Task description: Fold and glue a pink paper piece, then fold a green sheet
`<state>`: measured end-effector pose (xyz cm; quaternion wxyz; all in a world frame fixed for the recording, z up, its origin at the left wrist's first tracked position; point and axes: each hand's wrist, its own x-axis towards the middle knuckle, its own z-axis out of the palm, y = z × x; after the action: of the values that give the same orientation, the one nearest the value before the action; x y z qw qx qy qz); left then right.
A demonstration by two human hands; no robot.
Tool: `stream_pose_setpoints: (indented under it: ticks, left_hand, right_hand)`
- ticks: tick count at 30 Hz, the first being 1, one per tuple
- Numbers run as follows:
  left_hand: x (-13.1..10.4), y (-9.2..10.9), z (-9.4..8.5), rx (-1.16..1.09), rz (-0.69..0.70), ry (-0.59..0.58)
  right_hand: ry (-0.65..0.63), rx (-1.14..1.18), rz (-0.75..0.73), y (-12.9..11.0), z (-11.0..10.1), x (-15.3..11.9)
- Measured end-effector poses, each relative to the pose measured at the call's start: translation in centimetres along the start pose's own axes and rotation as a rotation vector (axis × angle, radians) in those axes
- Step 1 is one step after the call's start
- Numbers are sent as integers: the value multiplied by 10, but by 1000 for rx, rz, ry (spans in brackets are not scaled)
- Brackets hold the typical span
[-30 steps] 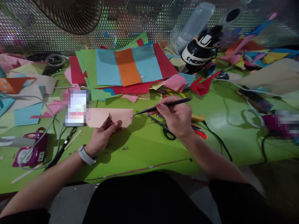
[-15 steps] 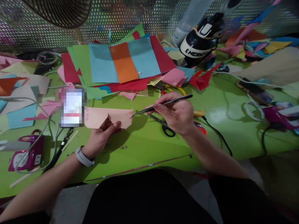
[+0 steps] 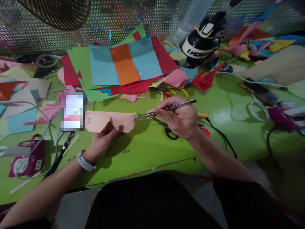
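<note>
The left hand (image 3: 103,140) is pinching a folded pale-pink paper piece (image 3: 101,118) above the green bench (image 3: 147,156) — pink spots (image 3: 89,118) already dotting its left end — while the right hand (image 3: 182,116) is clasping slim dark metal tweezers (image 3: 171,106), tip pointing at the right end, apparently unfinished.

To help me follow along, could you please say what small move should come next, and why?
Perhaps the right hand should press the slim dark tweezers lightly onto the right edge of the pale pink paper: they point at that edge, beside small pink spots, and the left hand holds the paper.
</note>
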<state>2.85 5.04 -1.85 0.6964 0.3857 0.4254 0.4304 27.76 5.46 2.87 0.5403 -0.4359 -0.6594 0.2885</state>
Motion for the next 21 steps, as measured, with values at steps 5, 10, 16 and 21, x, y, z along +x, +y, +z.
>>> stream_pose_setpoints:
  ticks: [5, 10, 16, 21]
  left_hand:
    - [0, 1, -1, 19, -9, -17]
    - [0, 1, 0, 11, -5, -30]
    - [2, 1, 0, -71, -16, 28]
    - [0, 3, 1, -91, -39, 35]
  right_hand:
    - [-26, -40, -66, -1, -1, 0]
    - [-44, -24, -78, 0, -2, -3]
    - [43, 88, 54, 1, 2, -9]
    - [86, 195, 123, 1, 9, -5]
